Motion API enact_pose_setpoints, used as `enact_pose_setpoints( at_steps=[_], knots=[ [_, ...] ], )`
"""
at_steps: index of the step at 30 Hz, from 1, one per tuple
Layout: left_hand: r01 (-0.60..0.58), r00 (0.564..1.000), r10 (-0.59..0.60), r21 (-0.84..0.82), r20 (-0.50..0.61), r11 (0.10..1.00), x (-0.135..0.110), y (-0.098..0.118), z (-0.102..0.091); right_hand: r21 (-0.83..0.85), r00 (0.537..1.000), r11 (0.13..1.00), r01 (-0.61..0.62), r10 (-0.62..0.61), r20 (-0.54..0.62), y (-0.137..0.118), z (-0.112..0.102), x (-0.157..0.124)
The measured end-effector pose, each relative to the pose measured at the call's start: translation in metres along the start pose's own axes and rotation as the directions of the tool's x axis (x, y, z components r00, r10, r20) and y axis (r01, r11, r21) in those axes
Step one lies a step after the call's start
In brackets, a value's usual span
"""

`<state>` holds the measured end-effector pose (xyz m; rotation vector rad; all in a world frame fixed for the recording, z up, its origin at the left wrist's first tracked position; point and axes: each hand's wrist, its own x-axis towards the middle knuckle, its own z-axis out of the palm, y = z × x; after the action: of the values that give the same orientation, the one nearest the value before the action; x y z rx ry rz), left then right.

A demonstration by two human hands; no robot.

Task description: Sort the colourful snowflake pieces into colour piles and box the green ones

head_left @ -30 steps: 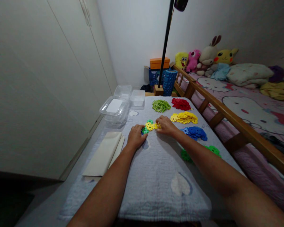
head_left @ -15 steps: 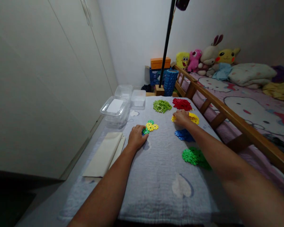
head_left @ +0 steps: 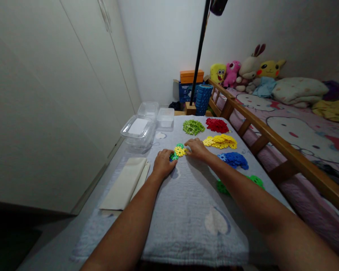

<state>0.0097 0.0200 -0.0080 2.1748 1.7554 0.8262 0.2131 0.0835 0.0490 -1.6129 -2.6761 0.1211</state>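
A small cluster of interlocking flower-shaped discs lies on the cloth, with a yellow disc (head_left: pixel 179 151) in the middle and green discs (head_left: pixel 174 156) around it. My left hand (head_left: pixel 164 162) rests at its near-left side, fingers closed on the green and blue edge. From the right, my right hand (head_left: pixel 197 148) reaches the cluster with curled fingers. Its fingertips pinch at a yellow disc, mostly hidden by them. Beyond that hand lies a pile of yellow discs (head_left: pixel 222 141). Blue discs (head_left: pixel 234 160) and green discs (head_left: pixel 255 181) are heaped nearer, partly behind my right forearm.
Light green pieces (head_left: pixel 193 127) and red pieces (head_left: pixel 217 125) form piles at the far end. Clear plastic containers (head_left: pixel 138 130) stand at the far left, with a folded beige cloth (head_left: pixel 124 184) nearer. A wooden bed rail (head_left: pixel 251 113) borders the right side.
My right hand has moved left from the yellow pile to the joined discs, uncovering more of the yellow and blue piles. My left hand stays in place.
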Motion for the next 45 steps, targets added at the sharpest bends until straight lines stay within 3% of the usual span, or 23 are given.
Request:
enact_pose_setpoints(
  at_steps=[4,12,16,23,29,34,38,42,45],
  knots=[
    [-0.001,1.0,0.001,-0.003,0.005,1.0,0.0,0.0,0.0,-0.013,0.999,1.0,0.0,0.0,0.038,-0.017,0.008,0.003],
    [0.013,1.0,-0.014,0.01,0.023,1.0,-0.001,0.005,-0.004,0.008,0.998,0.999,-0.037,0.036,0.045,-0.007,0.01,-0.003],
    [0.004,1.0,-0.005,0.011,0.025,1.0,-0.001,0.004,-0.004,-0.069,0.995,0.993,-0.098,0.099,0.011,0.016,0.003,-0.008],
    [0.001,1.0,-0.001,0.006,0.018,1.0,-0.002,0.001,-0.002,-0.142,0.957,0.948,-0.285,0.273,-0.1,0.078,-0.012,-0.01],
    [0.003,1.0,-0.003,0.007,0.02,1.0,-0.001,0.003,-0.004,-0.113,0.942,0.938,-0.327,0.313,-0.121,0.093,-0.009,-0.008],
    [0.0,1.0,0.0,0.002,0.007,1.0,-0.001,0.002,-0.002,-0.088,0.93,0.934,-0.348,0.332,-0.159,0.088,-0.009,-0.013],
    [-0.003,1.0,0.003,0.005,0.0,1.0,-0.001,0.0,0.0,-0.058,0.926,0.939,-0.34,0.324,-0.193,0.067,-0.01,-0.01],
    [-0.008,1.0,0.008,0.0,0.005,1.0,-0.002,-0.001,0.0,0.062,0.987,0.991,-0.121,0.126,-0.098,0.025,-0.001,0.001],
    [-0.007,1.0,0.007,-0.001,0.005,1.0,-0.002,-0.001,0.0,0.142,0.998,0.988,0.056,-0.053,-0.026,-0.005,0.012,0.007]
  ],
)
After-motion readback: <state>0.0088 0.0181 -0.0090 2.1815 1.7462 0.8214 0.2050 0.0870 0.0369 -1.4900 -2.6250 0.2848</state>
